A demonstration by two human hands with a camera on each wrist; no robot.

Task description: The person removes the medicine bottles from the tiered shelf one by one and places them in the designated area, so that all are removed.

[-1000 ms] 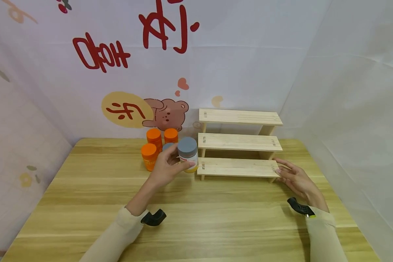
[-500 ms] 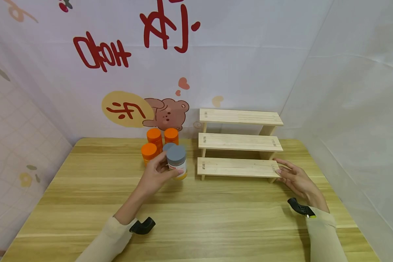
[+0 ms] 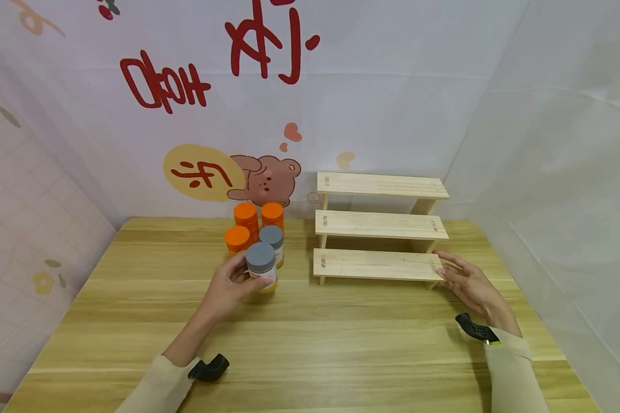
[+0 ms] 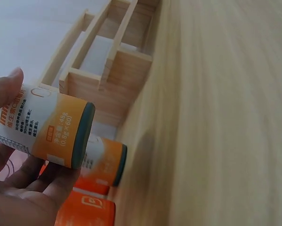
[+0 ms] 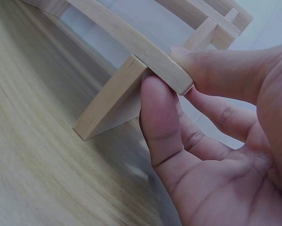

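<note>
My left hand (image 3: 229, 289) grips a supplement jar (image 3: 261, 267) with a grey lid and a white and orange label. In the left wrist view, fingers and thumb wrap the jar (image 4: 49, 125), whose base is apart from the tabletop. Just behind it stands a second grey-lidded jar (image 3: 274, 244). Beside that are orange jars (image 3: 237, 238) with orange lids. My right hand (image 3: 469, 285) pinches the right end of the lowest board of a three-step wooden rack (image 3: 377, 264). In the right wrist view, thumb and a finger press the board (image 5: 155, 61) from above and below.
The rack's middle board (image 3: 379, 224) and top board (image 3: 382, 184) rise in steps toward the back wall. A printed cloth (image 3: 392, 115) hangs behind and along both sides. The wooden tabletop (image 3: 315, 344) stretches in front of the rack.
My left hand has carried the grey-lidded jar left and nearer to me, away from the rack, uncovering the second grey-lidded jar. The right hand has stayed on the rack's end.
</note>
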